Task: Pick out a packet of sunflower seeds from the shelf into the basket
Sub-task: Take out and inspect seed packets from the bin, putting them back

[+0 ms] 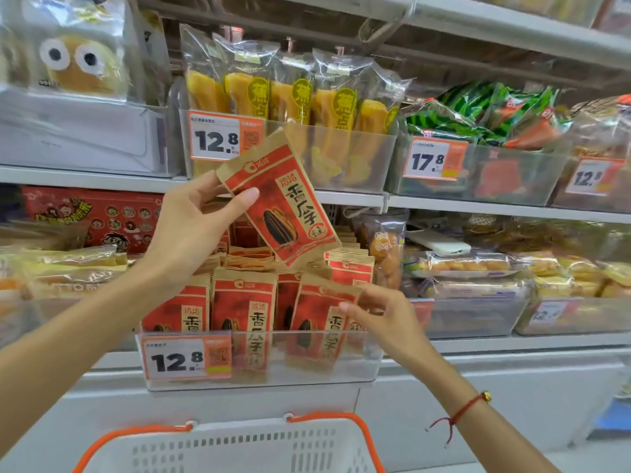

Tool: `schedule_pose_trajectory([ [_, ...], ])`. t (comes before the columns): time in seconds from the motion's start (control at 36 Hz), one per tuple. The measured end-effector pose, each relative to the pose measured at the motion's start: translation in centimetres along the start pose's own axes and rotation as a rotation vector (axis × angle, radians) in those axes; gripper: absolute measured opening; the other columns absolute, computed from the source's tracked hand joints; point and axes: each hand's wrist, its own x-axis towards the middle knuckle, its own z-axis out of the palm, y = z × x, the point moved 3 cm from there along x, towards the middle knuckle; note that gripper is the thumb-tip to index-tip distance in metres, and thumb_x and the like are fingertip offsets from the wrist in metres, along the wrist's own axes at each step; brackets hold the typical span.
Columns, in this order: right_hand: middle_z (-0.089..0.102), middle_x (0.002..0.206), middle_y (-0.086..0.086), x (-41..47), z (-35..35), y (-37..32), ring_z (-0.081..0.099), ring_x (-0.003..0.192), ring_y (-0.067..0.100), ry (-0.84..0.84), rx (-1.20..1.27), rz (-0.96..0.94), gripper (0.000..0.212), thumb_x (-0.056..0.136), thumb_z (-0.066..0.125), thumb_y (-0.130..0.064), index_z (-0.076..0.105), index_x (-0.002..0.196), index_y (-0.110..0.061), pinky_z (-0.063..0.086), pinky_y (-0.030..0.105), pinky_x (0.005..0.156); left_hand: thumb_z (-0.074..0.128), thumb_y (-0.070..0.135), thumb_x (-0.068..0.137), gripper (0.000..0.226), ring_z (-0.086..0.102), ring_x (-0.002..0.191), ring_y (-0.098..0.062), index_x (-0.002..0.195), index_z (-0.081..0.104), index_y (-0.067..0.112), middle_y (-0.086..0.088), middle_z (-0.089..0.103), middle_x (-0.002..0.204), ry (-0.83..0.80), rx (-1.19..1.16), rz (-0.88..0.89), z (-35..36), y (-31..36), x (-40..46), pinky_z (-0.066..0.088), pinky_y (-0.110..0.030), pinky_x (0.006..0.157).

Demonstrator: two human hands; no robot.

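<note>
My left hand [194, 227] holds a red and brown packet of sunflower seeds [280, 199] lifted above the shelf bin, thumb on its front, fingers behind. The packet is tilted with its top toward the upper left. More of the same packets [244, 302] stand in a clear bin [307, 370] on the lower shelf. My right hand [379, 319] pinches the top corner of the rightmost front packet [319, 322] in that bin. A white basket [239, 448] with orange handles sits below, at the bottom of the view.
A 12.8 price tag [187, 360] is on the bin front. The upper shelf carries bagged yellow snacks [290, 97] and green watermelon-print bags [478, 110]. Clear-wrapped pastries [478, 268] lie to the right, a red box [92, 216] to the left.
</note>
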Motion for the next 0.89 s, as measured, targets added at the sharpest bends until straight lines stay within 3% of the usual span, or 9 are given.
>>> schedule_pose_trajectory([
  [0.08, 0.074, 0.097, -0.011, -0.1, 0.5, -0.4, 0.067, 0.093, 0.006, -0.129, -0.047, -0.007, 0.017, 0.089, 0.068, -0.013, 0.074, 0.098, -0.026, 0.055, 0.031, 0.086, 0.068, 0.025, 0.088, 0.021, 0.061, 0.098, 0.015, 0.099, 0.066, 0.042, 0.034, 0.069, 0.095, -0.085, 0.038, 0.014, 0.2, 0.3, 0.5, 0.043, -0.002, 0.083],
  [0.22, 0.074, 0.095, -0.011, -0.1, 1.2, -0.7, 0.067, 0.089, 0.004, -0.119, -0.088, -0.023, 0.013, 0.092, 0.065, -0.021, 0.074, 0.101, -0.023, 0.055, 0.027, 0.082, 0.07, 0.022, 0.086, 0.024, 0.068, 0.098, 0.001, 0.108, 0.072, 0.028, 0.016, 0.074, 0.103, -0.315, 0.196, -0.038, 1.4, -0.6, 0.1, 0.051, -0.03, 0.096],
  [0.33, 0.072, 0.09, -0.015, -0.2, 1.1, -0.7, 0.066, 0.082, -0.001, -0.029, -0.088, -0.006, 0.011, 0.086, 0.071, -0.026, 0.072, 0.097, -0.025, 0.055, 0.022, 0.075, 0.073, 0.045, 0.08, 0.019, 0.065, 0.098, -0.004, 0.093, 0.073, 0.031, 0.017, 0.071, 0.104, -0.462, 0.732, 0.046, 2.6, -2.1, -0.1, 0.051, -0.034, 0.091],
  [0.44, 0.061, 0.098, -0.02, -0.5, 1.0, -0.7, 0.064, 0.077, -0.001, 0.074, -0.136, 0.057, 0.032, 0.078, 0.077, -0.039, 0.051, 0.096, -0.033, 0.056, 0.023, 0.068, 0.068, 0.052, 0.082, 0.037, 0.057, 0.097, -0.011, 0.109, 0.07, 0.027, 0.01, 0.069, 0.103, -0.42, 0.922, 0.264, 3.6, -2.0, -0.4, 0.039, -0.033, 0.093],
  [0.56, 0.05, 0.117, -0.03, -0.7, 1.2, -1.3, 0.058, 0.091, -0.011, 0.046, -0.135, -0.033, 0.053, 0.086, 0.063, -0.049, 0.039, 0.132, -0.041, 0.054, 0.02, 0.074, 0.061, 0.044, 0.089, 0.025, 0.053, 0.08, -0.008, 0.11, 0.068, 0.03, 0.016, 0.062, 0.082, -0.364, 0.855, 0.371, 3.6, -1.9, -0.4, 0.038, -0.034, 0.095],
  [0.67, 0.046, 0.132, -0.022, 0.7, 1.1, -2.9, 0.054, 0.104, -0.006, 0.028, 0.026, -0.022, 0.07, 0.083, 0.051, -0.063, 0.028, 0.146, -0.041, 0.051, 0.024, 0.083, 0.058, 0.045, 0.091, 0.027, 0.057, 0.092, -0.008, 0.114, 0.069, 0.034, 0.015, 0.069, 0.095, -0.482, 0.907, 0.353, 3.8, -2.0, -0.4, 0.036, -0.034, 0.1],
  [0.72, 0.056, 0.125, -0.017, 2.2, 0.5, -3.7, 0.056, 0.103, -0.004, 0.019, 0.017, -0.021, 0.058, 0.087, 0.056, -0.055, 0.041, 0.14, -0.036, 0.053, 0.027, 0.086, 0.056, 0.045, 0.092, 0.03, 0.058, 0.099, -0.009, 0.116, 0.069, 0.034, 0.013, 0.071, 0.103, -0.527, 0.952, 0.366, 3.9, -1.9, -0.4, 0.036, -0.032, 0.1],
  [0.78, 0.068, 0.106, -0.012, 3.5, -0.1, -4.2, 0.064, 0.094, 0.001, -0.039, -0.079, -0.075, 0.029, 0.091, 0.064, -0.034, 0.061, 0.118, -0.028, 0.056, 0.032, 0.085, 0.051, 0.049, 0.093, 0.035, 0.057, 0.102, -0.009, 0.118, 0.068, 0.033, 0.013, 0.07, 0.108, -0.477, 0.924, 0.459, 3.8, -1.6, -0.6, 0.038, -0.032, 0.093],
  [0.89, 0.072, 0.087, -0.008, 5.0, -0.8, -4.1, 0.067, 0.078, -0.001, -0.231, -0.109, -0.095, 0.007, 0.091, 0.066, -0.023, 0.067, 0.096, -0.027, 0.055, 0.02, 0.074, 0.046, 0.065, 0.086, 0.043, 0.047, 0.088, -0.009, 0.097, 0.071, 0.032, 0.015, 0.062, 0.094, -0.404, 0.875, 0.59, 3.5, -1.3, -2.0, 0.036, -0.027, 0.074],
])
